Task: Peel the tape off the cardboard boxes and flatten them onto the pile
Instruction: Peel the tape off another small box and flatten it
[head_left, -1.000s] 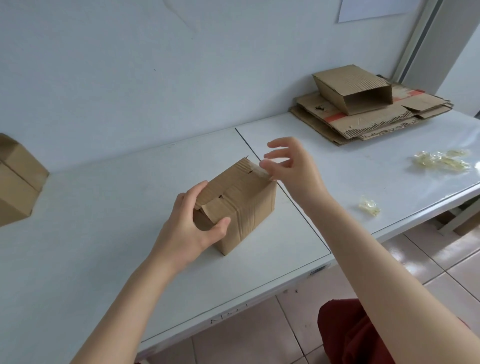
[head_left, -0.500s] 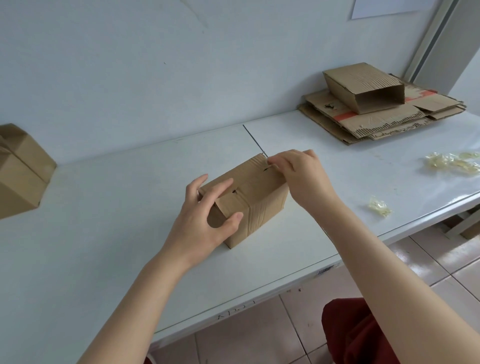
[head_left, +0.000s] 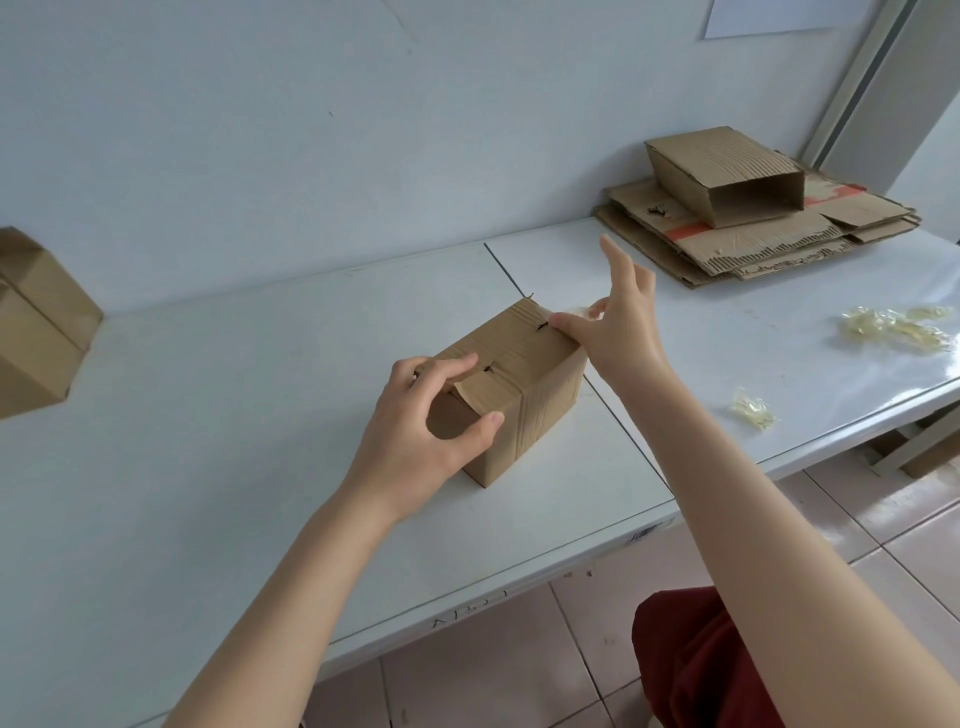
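On the table (head_left: 249, 426), left hand (head_left: 415, 441) grips box (head_left: 543, 400), right hand (head_left: 621, 335) pinches tape (head_left: 580, 312).

A white counter (head_left: 234, 415) runs along the wall, split by a thin seam (head_left: 506, 270) into two panels. A small box (head_left: 540, 410) stands on it near the seam. At the far right corner lies a pile of flattened cardboard (head_left: 753, 249). A second box (head_left: 36, 332) sits at the left. A cluster of crumpled tape (head_left: 893, 330) lies near the right edge, and a single wad (head_left: 753, 410) lies nearer the front.

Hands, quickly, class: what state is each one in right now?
Left hand: grips the cardboard box.
Right hand: pinches clear tape at the box's far edge.
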